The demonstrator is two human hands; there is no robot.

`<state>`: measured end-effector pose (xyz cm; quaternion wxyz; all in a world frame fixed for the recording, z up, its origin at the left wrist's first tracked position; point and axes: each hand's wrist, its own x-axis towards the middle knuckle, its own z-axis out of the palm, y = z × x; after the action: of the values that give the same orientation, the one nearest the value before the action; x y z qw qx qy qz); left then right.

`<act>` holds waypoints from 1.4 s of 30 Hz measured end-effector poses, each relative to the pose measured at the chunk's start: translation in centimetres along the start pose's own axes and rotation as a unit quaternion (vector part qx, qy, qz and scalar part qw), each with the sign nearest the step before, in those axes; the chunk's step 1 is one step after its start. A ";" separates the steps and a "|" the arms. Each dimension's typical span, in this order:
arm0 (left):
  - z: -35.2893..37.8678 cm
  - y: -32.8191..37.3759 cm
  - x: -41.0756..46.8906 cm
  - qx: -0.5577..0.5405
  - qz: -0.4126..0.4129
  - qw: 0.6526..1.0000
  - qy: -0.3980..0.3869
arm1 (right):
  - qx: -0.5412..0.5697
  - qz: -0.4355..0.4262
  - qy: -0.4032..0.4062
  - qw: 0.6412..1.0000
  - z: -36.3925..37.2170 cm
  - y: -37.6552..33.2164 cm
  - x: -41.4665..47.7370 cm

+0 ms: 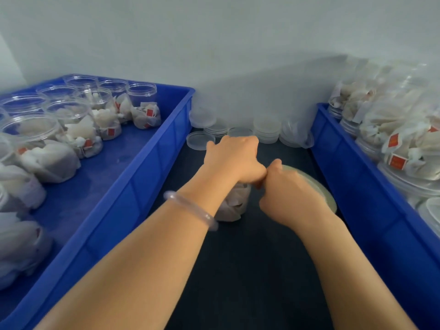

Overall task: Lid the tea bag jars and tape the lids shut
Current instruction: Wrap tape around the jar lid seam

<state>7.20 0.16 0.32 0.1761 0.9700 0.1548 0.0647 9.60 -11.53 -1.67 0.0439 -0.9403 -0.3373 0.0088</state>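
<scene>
A clear jar (234,204) stuffed with white tea bags stands on the dark table between two blue crates. My left hand (234,160) lies over its top with fingers curled down round the rim, so the lid is hidden. My right hand (289,189) holds a large pale yellow tape roll (322,190) just right of the jar, and its thumb meets my left thumb at the jar's upper edge. Any tape strip is too small to make out.
A blue crate (164,134) on the left holds several open jars (100,103) of tea bags. Another blue crate (342,167) on the right is piled with filled jars. Stacks of clear lids (265,129) and loose lids (200,140) sit at the back by the wall.
</scene>
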 end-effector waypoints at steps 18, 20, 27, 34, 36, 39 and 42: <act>0.5 -5.0 0.1 -0.351 -0.010 0.887 0.300 | -0.099 -0.012 0.033 0.994 8.0 2.7 1.0; 2.9 -7.0 -1.2 -0.421 -0.054 0.867 0.259 | -0.036 -0.030 0.066 0.997 7.9 2.9 1.4; 7.7 -8.4 -3.2 -0.469 0.005 0.873 0.137 | 0.602 -0.109 0.175 0.771 5.1 0.6 3.2; 7.6 -8.4 -4.1 -0.463 0.003 0.866 0.190 | 0.658 -0.099 0.272 0.696 5.9 -1.4 2.5; 7.5 -8.4 -4.3 -0.467 -0.002 0.863 0.193 | 0.652 -0.098 0.289 0.694 6.0 -1.8 2.3; 7.4 -8.1 -4.6 -0.462 -0.008 0.865 0.193 | 0.604 -0.090 0.327 0.721 6.1 -2.1 2.0; 7.3 -7.7 -4.7 -0.458 -0.009 0.867 0.197 | 0.535 -0.096 0.372 0.752 5.9 -2.2 1.9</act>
<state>1.94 3.14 -9.58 0.5669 0.7463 0.1475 0.3161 9.41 -8.21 -7.33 0.6626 -0.6546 -0.3232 -0.1672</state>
